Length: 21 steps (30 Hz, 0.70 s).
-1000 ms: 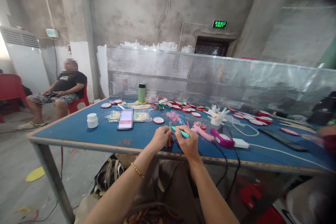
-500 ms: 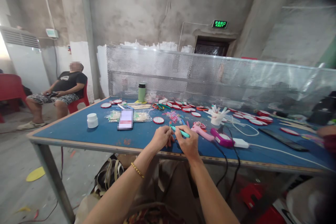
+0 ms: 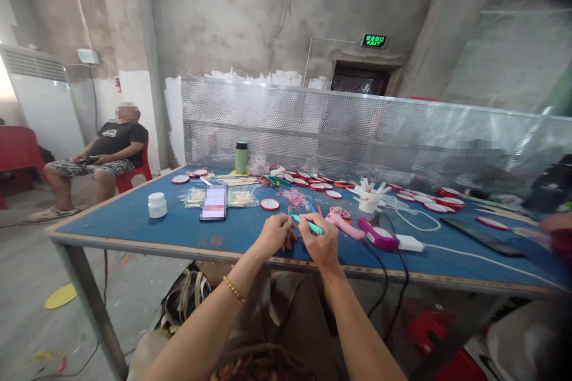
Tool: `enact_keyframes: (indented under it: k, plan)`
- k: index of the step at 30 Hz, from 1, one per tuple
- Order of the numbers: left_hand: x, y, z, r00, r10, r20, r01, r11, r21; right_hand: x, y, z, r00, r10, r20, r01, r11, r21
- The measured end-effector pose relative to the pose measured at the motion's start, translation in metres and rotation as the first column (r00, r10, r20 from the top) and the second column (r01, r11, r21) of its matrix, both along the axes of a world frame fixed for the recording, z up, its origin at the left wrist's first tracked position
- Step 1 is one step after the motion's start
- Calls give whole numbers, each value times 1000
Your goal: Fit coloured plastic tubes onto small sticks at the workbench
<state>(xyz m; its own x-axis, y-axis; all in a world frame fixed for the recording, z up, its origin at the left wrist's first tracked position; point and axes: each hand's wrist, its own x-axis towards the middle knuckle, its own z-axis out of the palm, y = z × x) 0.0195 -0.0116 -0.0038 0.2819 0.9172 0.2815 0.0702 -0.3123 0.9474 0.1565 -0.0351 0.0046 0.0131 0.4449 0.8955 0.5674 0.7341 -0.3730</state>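
Note:
My right hand (image 3: 319, 239) is closed around a teal marker pen (image 3: 316, 228), its tip pointing left. Between the fingers of my left hand (image 3: 276, 233) stands a short, thin stick (image 3: 290, 212), orange and green toward its upper end. The pen tip is close to the stick; whether they touch I cannot tell. Both hands are over the front edge of the blue table (image 3: 179, 239). Just beyond them lie a round red-rimmed piece (image 3: 270, 205) with a pale face and a scatter of small pink pieces (image 3: 295, 197).
Right of my hands are a pink glue gun (image 3: 346, 225), a purple box (image 3: 378, 234) with cables and a white cup (image 3: 369, 201). A phone (image 3: 213, 203) and white jar (image 3: 157, 205) stand left. Many red-rimmed discs line the back. A person (image 3: 117, 137) sits far left.

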Motion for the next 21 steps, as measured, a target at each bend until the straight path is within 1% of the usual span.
enact_keyframes:
  k: [5,13,21]
  plan:
    - [0,0,0,1000,-2,10,3,1000,-7,0,0,0,999,-10,31,9,1000,22]
    - [1,4,-4,1000,-8,19,8,1000,4,1,1,0,1000,-7,19,7,1000,18]
    - [0,-1,0,1000,-10,3,10,1000,5,0,3,-1,1000,13,-13,-13,1000,3]
